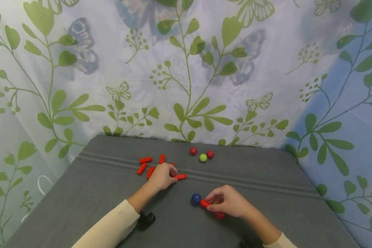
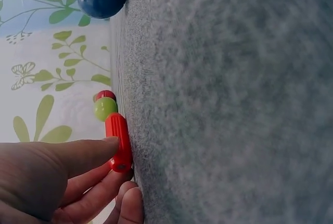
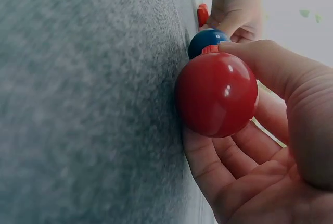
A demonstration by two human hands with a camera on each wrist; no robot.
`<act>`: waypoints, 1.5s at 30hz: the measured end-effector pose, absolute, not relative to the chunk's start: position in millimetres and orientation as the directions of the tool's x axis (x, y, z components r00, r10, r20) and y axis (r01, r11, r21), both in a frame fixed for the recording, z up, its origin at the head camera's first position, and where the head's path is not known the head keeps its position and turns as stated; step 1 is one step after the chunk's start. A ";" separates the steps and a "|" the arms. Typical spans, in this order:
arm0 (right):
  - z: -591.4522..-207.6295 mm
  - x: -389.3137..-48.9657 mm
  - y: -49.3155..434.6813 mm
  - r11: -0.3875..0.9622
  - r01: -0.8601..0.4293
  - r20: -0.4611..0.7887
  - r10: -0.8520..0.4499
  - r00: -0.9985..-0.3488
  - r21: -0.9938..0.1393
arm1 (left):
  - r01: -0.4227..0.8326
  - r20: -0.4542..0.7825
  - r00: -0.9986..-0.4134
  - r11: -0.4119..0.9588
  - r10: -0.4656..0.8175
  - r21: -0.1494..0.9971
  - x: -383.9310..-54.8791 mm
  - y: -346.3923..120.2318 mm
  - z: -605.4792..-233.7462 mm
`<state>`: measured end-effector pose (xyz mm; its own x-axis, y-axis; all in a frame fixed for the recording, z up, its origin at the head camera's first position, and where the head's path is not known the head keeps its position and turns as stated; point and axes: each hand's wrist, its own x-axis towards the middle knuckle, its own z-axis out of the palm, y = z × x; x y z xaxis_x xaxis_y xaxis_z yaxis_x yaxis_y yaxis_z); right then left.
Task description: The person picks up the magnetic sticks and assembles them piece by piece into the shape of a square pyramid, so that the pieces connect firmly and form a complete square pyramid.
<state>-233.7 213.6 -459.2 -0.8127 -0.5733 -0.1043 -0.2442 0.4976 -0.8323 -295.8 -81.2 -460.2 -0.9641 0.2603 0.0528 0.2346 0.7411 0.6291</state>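
My left hand (image 1: 162, 176) pinches a red ridged plastic stick (image 2: 120, 128) between thumb and fingers, low over the grey cloth. Other red sticks (image 1: 142, 168) lie scattered to its left. On the nearer side, my right hand (image 1: 230, 201) pinches another short red stick (image 1: 205, 203), whose left end meets a dark blue ball (image 1: 196, 199). A glossy red ball (image 3: 216, 95) sits beneath that hand, close to the right thumb and partly covering the stick in the right wrist view.
Two red balls (image 1: 193, 151) and a lime green ball (image 1: 203, 157) stand near the table's far edge. A leaf-patterned curtain (image 1: 186, 86) hangs right behind the grey-covered table (image 1: 266, 172). Some black object (image 1: 146, 220) lies beside the left forearm.
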 end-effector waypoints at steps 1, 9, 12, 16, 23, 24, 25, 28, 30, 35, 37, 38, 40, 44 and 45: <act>-459.0 -233.2 214.9 0.498 -0.237 -0.106 -0.567 -0.817 -0.834 | 0.236 0.054 -0.964 0.742 0.261 0.628 -296.0 -81.2 -460.0; -457.1 -229.1 222.5 0.547 -0.176 -0.149 -0.498 -0.854 -0.818 | 0.240 0.034 -0.959 0.743 0.281 0.625 -299.5 -80.1 -460.6; -456.6 -227.0 223.6 0.568 -0.152 -0.160 -0.461 -0.873 -0.809 | 0.239 0.017 -0.956 0.747 0.292 0.620 -300.2 -80.0 -460.8; -457.5 -224.4 224.5 0.583 -0.125 -0.159 -0.411 -0.897 -0.803 | 0.260 0.011 -0.946 0.742 0.323 0.617 -299.6 -80.7 -461.5; -459.5 -220.7 226.1 0.537 -0.091 -0.130 -0.360 -0.924 -0.839 | 0.294 -0.003 -0.923 0.708 0.386 0.642 -294.5 -82.4 -460.4; -459.7 -220.3 226.1 0.530 -0.088 -0.126 -0.355 -0.926 -0.843 | 0.305 0.002 -0.917 0.700 0.398 0.646 -293.7 -82.7 -460.0; -459.9 -219.9 225.9 0.525 -0.087 -0.122 -0.350 -0.929 -0.847 | 0.317 0.007 -0.912 0.694 0.411 0.647 -293.1 -82.7 -459.7; -460.9 -219.3 225.5 0.519 -0.091 -0.109 -0.344 -0.933 -0.850 | 0.339 0.009 -0.899 0.684 0.437 0.646 -291.1 -82.4 -458.4; -461.8 -219.0 225.3 0.512 -0.094 -0.104 -0.345 -0.933 -0.854 | 0.351 0.010 -0.892 0.680 0.451 0.643 -291.0 -81.8 -458.1; -461.2 -217.3 226.1 0.498 -0.092 -0.110 -0.363 -0.925 -0.862 | 0.363 0.000 -0.883 0.683 0.470 0.634 -293.3 -80.3 -459.2; -460.2 -216.4 226.5 0.494 -0.092 -0.115 -0.373 -0.921 -0.864 | 0.366 -0.005 -0.879 0.683 0.476 0.632 -294.8 -79.8 -460.3; -459.7 -216.1 226.6 0.492 -0.090 -0.118 -0.376 -0.919 -0.866 | 0.370 -0.005 -0.877 0.682 0.481 0.631 -295.4 -79.5 -460.9; -459.2 -215.4 226.3 0.488 -0.087 -0.118 -0.376 -0.919 -0.869 | 0.369 -0.011 -0.873 0.674 0.488 0.640 -296.2 -78.5 -461.8; -459.0 -213.4 224.4 0.460 -0.033 -0.143 -0.341 -0.929 -0.887 | 0.373 -0.015 -0.856 0.637 0.517 0.674 -294.7 -75.4 -463.5; -459.0 -212.5 223.8 0.452 -0.015 -0.151 -0.329 -0.932 -0.892 | 0.374 -0.013 -0.852 0.626 0.523 0.684 -293.0 -74.1 -463.4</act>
